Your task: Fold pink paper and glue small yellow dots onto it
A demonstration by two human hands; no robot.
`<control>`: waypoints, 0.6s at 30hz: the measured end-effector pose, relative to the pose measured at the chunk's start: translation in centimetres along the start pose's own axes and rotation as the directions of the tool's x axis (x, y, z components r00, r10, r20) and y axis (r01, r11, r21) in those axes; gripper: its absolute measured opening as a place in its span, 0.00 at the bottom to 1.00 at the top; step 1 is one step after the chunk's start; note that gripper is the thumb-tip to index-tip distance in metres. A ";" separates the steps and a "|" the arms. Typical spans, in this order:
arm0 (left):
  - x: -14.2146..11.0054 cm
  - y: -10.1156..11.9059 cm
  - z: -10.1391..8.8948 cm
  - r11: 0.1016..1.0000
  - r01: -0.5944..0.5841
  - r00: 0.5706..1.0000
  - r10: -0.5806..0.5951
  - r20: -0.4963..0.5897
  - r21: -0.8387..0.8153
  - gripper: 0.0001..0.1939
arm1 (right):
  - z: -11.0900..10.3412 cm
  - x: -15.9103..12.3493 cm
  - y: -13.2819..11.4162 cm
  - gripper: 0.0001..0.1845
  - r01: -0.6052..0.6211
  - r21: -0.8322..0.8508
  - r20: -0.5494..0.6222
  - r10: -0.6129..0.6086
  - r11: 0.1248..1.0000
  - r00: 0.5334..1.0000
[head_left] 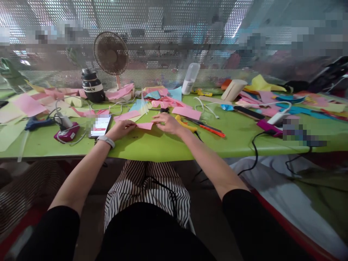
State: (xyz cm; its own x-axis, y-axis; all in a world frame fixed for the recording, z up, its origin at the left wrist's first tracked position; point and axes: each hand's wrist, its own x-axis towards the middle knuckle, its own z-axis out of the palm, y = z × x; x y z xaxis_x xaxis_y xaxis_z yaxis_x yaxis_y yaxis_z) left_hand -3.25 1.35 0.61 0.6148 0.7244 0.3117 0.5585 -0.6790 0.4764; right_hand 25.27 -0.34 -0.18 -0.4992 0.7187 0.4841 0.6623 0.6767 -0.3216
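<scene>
- Basically, everything turns on a small pink slip [145, 125] spanning the gap between the two hands, a little in from the front edge of the green tabletop [152, 152]; its middle is uncovered, so the lie of the paper can be watched
- Left hand [122, 127]: thumb and fingers drawn together, clamped on the slip's left end; a light pinch ought to do, since thin paper would probably crease under more
- Right hand [169, 123]: fingertips at the slip's right end, the fingers loosely fanned; whether thumb and forefinger really press on the paper, I cannot tell; a hold to match the left one would keep the tension even
- Keep the two ends level, and ease them apart rather than tug; a pull from one side only could skew the slip or tear it
- Let the tabletop bear some of the weight of the hands; steadier fingers should give a truer edge; any fold in the slip is too small to make out
- Mind the yellow tool [190, 125] right beside the right hand, and the orange-ended tool [212, 130] farther right; a wide sweep could knock either
- Mind also the phone [100, 125] near the left wrist; likewise the loose pink sheet [126, 116] just beyond the left hand, easily dragged along by a careless knuckle
</scene>
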 end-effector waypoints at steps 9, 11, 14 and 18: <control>-0.5 0.9 -0.3 0.948 0.071 0.994 -0.094 -0.060 -0.311 0.37 | 0.8 0.1 -0.5 0.15 -0.040 0.117 -0.068 0.049 0.992 0.997; -0.6 0.8 -0.4 0.935 0.091 0.993 -0.111 -0.037 -0.342 0.37 | 0.8 -0.1 -0.6 0.15 -0.074 0.134 -0.085 0.086 0.988 0.993; -0.8 1.0 -0.4 0.921 0.110 0.994 -0.109 0.023 -0.373 0.33 | 0.9 -0.3 -0.7 0.13 -0.109 0.161 -0.099 0.125 0.981 0.987; -0.9 1.4 0.1 0.897 0.118 0.990 -0.076 0.115 -0.426 0.28 | 1.1 -0.2 -1.1 0.11 -0.089 0.178 -0.101 0.108 0.980 0.989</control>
State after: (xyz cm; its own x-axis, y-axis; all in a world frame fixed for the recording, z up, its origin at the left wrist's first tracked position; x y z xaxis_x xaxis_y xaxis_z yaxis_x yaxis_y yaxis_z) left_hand -3.00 -0.24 0.94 0.6302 0.7557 0.1782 0.3363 -0.4725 0.8146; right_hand 24.01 -1.04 -0.85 -0.3660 0.7677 0.5261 0.5942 0.6278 -0.5027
